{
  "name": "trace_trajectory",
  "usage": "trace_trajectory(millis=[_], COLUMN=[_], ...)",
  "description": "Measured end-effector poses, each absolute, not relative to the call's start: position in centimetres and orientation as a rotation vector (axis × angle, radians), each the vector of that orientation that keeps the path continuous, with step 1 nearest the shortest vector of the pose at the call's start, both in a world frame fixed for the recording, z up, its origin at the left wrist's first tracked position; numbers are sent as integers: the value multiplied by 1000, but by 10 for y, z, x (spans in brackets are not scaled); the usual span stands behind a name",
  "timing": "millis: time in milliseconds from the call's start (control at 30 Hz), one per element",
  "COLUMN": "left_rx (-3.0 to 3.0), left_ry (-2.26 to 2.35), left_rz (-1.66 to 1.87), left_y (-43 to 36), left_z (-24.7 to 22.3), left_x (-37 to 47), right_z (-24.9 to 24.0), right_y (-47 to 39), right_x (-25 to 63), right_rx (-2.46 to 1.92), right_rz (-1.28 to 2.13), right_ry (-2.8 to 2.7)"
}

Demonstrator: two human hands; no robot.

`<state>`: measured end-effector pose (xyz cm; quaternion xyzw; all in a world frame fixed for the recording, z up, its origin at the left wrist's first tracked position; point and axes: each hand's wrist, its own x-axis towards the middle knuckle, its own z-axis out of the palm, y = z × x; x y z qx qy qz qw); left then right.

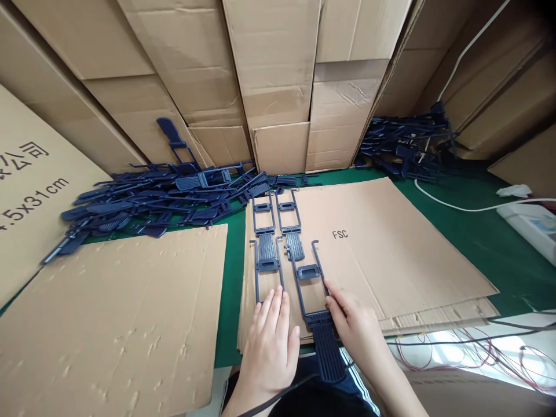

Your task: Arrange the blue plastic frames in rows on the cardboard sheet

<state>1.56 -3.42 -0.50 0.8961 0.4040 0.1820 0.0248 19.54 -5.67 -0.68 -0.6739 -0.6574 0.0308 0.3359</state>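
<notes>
The right hand [354, 324] pinched the side of a dark blue plastic part [313, 301] between its thumb and first finger, so it had a light hold on it. This part was long, with two thin rails, a small bar across the middle and a ribbed paddle at the near end. It lay a little slanted on a flat cardboard sheet [391, 249], and its paddle stuck out over the near edge of the sheet, toward the person.

The left hand [269, 341] was open and flat, with its fingers spread. It held nothing. Its fingertips touched the near end of another blue part [266, 263] that lay just beside the first one.

Two more blue parts [278, 217] lay side by side a bit farther back on the same sheet. The letters FSC were printed on the sheet near them.

Farther out, a big messy pile of the same blue parts [152, 200] sat to the left on the green table [469, 231]. A smaller pile [408, 145] sat far back on the right. Another cardboard sheet [113, 313] lay flat to the left. Tall cardboard boxes [278, 75] stood like a wall at the back. A white cable [456, 205] ran across the table on the right.
</notes>
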Motion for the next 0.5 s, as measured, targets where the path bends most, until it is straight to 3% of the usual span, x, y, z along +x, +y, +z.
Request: trace_trajectory(millis=[367, 500], left_rx=[2738, 2739], left_ry=[1237, 1232], left_rz=[564, 579], left_y=[-35, -35], left_z=[-5, -5], left_x=[15, 15], right_z=[-7, -2], right_y=[-43, -38], right_x=[182, 178], right_rx=[-1764, -1969], right_rz=[117, 499], right_ry=[-1709, -1622])
